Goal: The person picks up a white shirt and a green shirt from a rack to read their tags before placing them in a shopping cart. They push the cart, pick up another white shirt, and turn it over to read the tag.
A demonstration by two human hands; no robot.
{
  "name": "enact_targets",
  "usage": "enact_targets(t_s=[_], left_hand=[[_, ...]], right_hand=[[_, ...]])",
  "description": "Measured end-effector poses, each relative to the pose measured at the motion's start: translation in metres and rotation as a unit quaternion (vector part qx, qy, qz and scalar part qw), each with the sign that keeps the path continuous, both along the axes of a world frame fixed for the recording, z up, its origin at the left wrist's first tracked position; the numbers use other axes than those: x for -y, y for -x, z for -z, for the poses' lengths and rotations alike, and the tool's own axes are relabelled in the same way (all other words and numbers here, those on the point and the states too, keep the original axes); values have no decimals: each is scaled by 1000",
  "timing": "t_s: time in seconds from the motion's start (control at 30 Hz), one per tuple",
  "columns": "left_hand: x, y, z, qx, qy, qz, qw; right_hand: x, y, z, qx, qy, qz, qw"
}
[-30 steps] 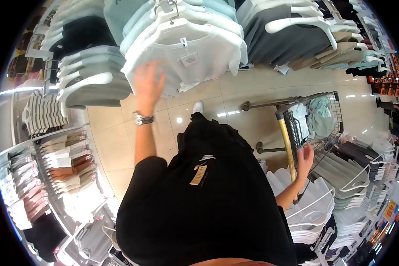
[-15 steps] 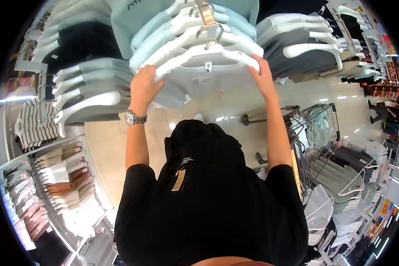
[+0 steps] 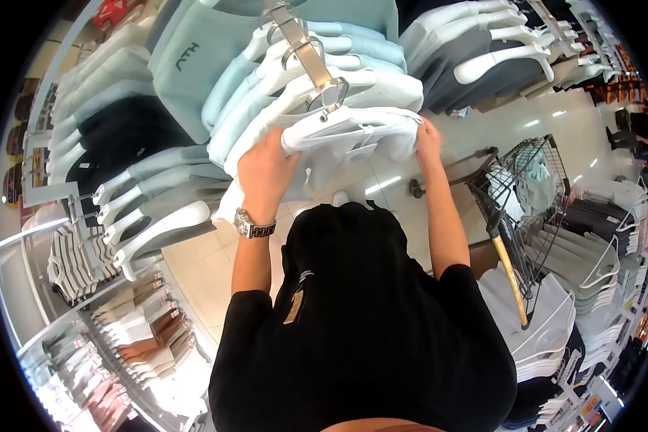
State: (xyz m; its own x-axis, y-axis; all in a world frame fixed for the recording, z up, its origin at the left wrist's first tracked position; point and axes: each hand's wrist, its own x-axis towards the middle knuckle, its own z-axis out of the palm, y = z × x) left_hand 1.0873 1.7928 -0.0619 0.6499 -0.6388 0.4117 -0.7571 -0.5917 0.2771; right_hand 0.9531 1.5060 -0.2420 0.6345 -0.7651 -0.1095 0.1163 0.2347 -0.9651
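Note:
A white shirt (image 3: 399, 144) hangs frontmost on the metal display arm (image 3: 311, 63), its neckline toward me and a label at the collar. My left hand (image 3: 263, 173), with a metal watch (image 3: 252, 225) on the wrist, is closed at the shirt's left shoulder, by the end of its white hanger. At the opposite shoulder, the fingers of my right hand (image 3: 428, 144) pinch the fabric. Behind it on the same arm hang several white and pale blue shirts (image 3: 227, 90) on white hangers.
Grey and black shirts (image 3: 475, 72) hang to the right, with more grey ones (image 3: 165, 194) to the left. A wire shopping cart (image 3: 529, 180) holding clothes stands at my right. Folded clothes fill a shelf (image 3: 144, 324) at lower left. Another person (image 3: 633, 133) is at far right.
The view has turned, and the rack now appears tilted. The front white shirt's shoulders are angled up to the right, with my left hand lower and my right hand on its far shoulder.

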Motion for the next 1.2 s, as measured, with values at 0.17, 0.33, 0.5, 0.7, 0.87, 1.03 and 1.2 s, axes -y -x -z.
enact_targets(t_s=[0.17, 0.33, 0.5, 0.7, 0.87, 1.03, 1.2], left_hand=[[2, -3, 8, -38, -10, 5, 999], [-7, 1, 44, -105, 11, -5, 994], [-48, 1, 61, -167, 25, -91, 981], [-91, 18, 155, -396, 49, -165, 902], [-107, 56, 217, -475, 81, -145, 864], [-91, 94, 190, -566, 211, -178, 776], [-31, 128, 139, -568, 444, -170, 672]], right_hand=[[-7, -9, 58, -106, -112, -74, 985], [-44, -11, 50, -25, -236, -109, 965], [-58, -5, -20, -145, -8, -335, 931], [-64, -2, -27, -379, 292, -505, 718], [-59, 10, -46, -249, 240, -433, 832], [-42, 31, -67, -204, 145, -474, 844], [-20, 63, -135, -269, 307, -583, 702]])
